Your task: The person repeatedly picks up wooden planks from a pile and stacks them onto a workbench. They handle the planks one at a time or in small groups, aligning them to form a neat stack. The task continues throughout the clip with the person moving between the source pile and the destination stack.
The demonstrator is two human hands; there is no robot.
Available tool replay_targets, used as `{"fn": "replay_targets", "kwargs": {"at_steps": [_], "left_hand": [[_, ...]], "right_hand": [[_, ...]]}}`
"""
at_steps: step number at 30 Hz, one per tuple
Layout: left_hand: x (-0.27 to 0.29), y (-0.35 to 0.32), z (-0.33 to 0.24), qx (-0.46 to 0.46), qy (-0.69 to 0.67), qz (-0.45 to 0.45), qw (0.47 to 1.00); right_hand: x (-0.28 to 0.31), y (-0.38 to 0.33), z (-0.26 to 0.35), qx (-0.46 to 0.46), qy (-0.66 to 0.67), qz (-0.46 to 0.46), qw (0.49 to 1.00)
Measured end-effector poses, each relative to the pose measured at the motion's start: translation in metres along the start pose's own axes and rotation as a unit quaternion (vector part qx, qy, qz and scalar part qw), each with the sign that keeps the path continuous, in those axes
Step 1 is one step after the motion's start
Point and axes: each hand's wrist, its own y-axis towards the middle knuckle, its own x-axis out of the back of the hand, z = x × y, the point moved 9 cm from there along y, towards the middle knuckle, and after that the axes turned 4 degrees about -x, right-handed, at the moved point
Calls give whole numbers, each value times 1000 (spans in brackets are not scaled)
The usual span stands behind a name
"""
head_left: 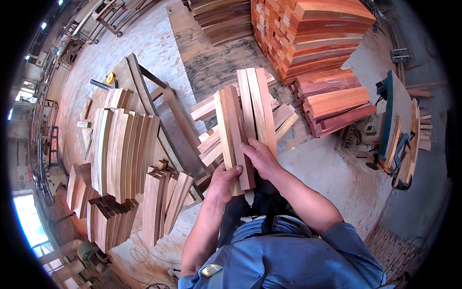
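Observation:
Two wooden strips stand side by side in my hands, a pale yellow strip and a pinkish-brown strip. My left hand is closed round the lower end of the pale strip, its thumb across the front. At the right edge of the brown strip, my right hand grips with its fingers mostly hidden. Just beyond them, several more strips lie lengthwise over a crosswise stack of strips.
On my left, bundles of upright-looking strips rest on a wooden table with a yellow tape measure. Tall reddish board stacks rise at the far right. A blue clamp sits by a green-edged machine on the right.

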Motion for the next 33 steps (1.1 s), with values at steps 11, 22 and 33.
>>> {"fn": "replay_targets", "kwargs": {"at_steps": [11,22,33], "left_hand": [[60,-10,-34,-142,284,-188,929],[47,-9,-39,-253,307,-164,903],[12,38,-26,-219,477,-190,830]], "right_hand": [[36,-17,20,23,32,35,999],[105,-53,23,14,-78,-114,990],[135,-50,-1,32,-99,-188,977]]}}
